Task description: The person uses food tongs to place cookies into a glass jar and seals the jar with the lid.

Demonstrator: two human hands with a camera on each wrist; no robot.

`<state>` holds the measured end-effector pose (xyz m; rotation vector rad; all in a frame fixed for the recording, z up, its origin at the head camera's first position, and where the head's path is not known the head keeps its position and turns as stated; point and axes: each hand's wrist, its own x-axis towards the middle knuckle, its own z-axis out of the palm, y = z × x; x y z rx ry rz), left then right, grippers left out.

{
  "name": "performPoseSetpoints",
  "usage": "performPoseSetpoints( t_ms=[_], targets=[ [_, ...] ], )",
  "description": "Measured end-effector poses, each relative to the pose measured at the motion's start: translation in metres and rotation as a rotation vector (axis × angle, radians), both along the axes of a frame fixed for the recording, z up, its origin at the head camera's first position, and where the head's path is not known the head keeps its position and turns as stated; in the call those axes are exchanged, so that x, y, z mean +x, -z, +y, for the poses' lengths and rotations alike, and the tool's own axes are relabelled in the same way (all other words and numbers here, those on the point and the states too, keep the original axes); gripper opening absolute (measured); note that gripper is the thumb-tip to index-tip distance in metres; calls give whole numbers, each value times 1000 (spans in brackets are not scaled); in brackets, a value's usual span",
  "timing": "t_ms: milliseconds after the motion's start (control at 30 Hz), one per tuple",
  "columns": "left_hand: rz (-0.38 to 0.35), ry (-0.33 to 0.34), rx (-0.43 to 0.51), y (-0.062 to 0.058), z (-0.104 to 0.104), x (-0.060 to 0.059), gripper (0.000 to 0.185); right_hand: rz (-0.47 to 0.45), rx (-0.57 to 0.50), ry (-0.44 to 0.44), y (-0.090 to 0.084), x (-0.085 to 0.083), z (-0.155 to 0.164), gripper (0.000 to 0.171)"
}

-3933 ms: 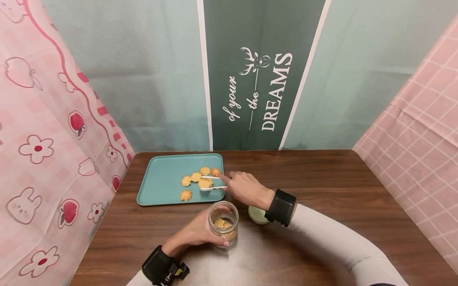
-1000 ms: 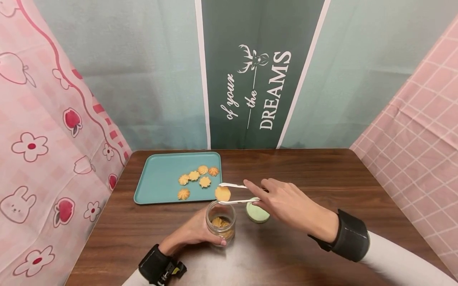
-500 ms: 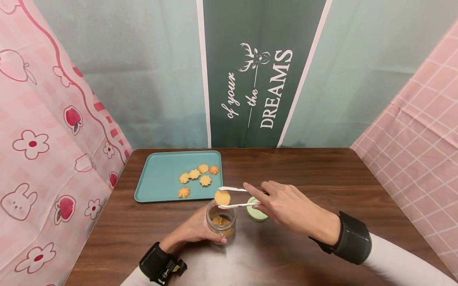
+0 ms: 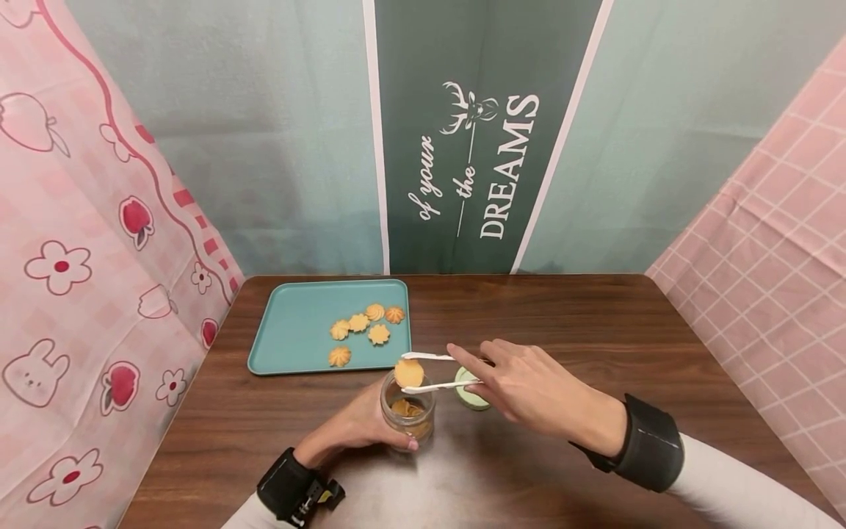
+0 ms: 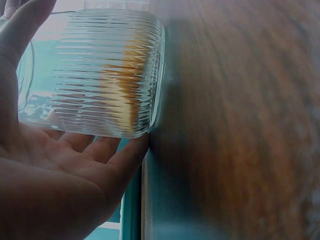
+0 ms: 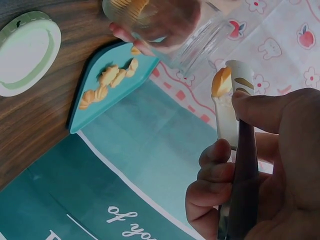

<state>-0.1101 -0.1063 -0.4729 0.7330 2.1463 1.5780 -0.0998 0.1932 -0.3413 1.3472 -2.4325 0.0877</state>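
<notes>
My left hand (image 4: 360, 425) grips a clear ribbed glass jar (image 5: 107, 72) from its left side, thumb across the front. Several cookies (image 5: 122, 90) lie at the bottom of the jar, which stands upright on the table. With my right hand (image 4: 529, 382) I hold tongs (image 4: 439, 386) with white tips and a dark handle (image 6: 244, 175). A round golden cookie (image 4: 409, 373) sits pinched between the tips, over the jar's mouth, overlapping the far rim in the head view.
A teal tray (image 4: 284, 330) with several flower-shaped cookies (image 4: 379, 334) lies behind the jar to the left. The light green lid (image 6: 30, 55) rests on the brown wooden table (image 4: 562, 316) right of the jar, partly behind the tongs. Fabric curtains surround the table.
The tongs took a cookie from the tray and carried it toward me, then lowered it over the jar's mouth. My left hand has kept its grip on the jar.
</notes>
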Motion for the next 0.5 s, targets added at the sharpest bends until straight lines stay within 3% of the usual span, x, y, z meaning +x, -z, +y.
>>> performPoseSetpoints(
  t_ms=[333,500],
  targets=[
    [62,17,43,0,1,-2,92,-32,-10,34,-1,0,2,69],
    [44,14,54,0,2,-2,93,-33,-15,45,-3,-1,3,69]
  ],
)
